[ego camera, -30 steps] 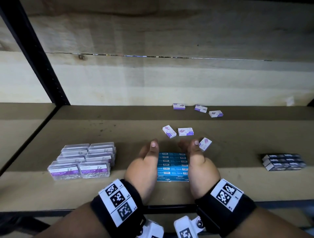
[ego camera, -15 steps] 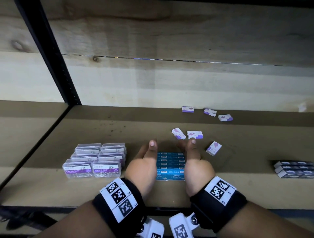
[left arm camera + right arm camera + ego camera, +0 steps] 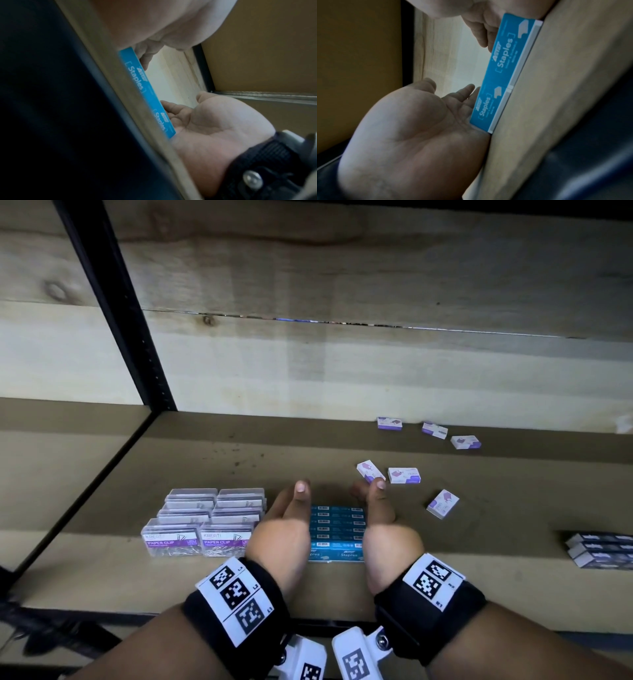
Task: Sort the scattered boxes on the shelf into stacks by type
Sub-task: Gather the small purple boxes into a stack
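Here the left hand [image 3: 286, 529], fingers straight, presses one end of the blue staple boxes [image 3: 337, 529] at the shelf [image 3: 102, 570] front; the right hand [image 3: 385, 530], equally flat, braces the other, apparently squaring the stack.

Brown shelf board [image 3: 239, 446], pale wooden back wall [image 3: 308, 371], black metal upright [image 3: 116, 302], dim light.

Bare shelf [image 3: 239, 460] lies behind the paper clip boxes [image 3: 205, 522]; scattered purple-white boxes [image 3: 404, 475] clutter the right rear.
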